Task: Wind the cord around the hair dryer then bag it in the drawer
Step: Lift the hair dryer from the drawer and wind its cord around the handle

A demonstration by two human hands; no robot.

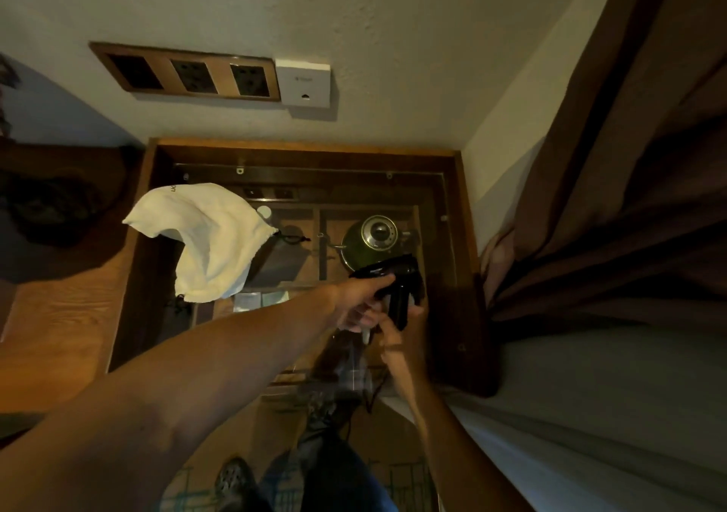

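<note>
A black hair dryer [395, 275] is held in the air above a glass-topped wooden cabinet [452, 236]. My left hand [360, 301] grips its barrel from the left. My right hand [409, 330] is closed around the lower end of the folded handle. A black cord [371, 393] hangs down below my hands, blurred. A white drawstring bag [208, 240] lies on the left part of the glass top, its mouth with a dark string facing right. No open drawer can be made out.
Under the glass sit a green kettle [373, 240] and small packets [259, 301]. A wooden socket panel [189, 73] and a white wall box [305, 83] are on the wall behind. A brown curtain [609, 197] hangs right, above a white bed [590, 413]. A dark bag [47, 208] lies left.
</note>
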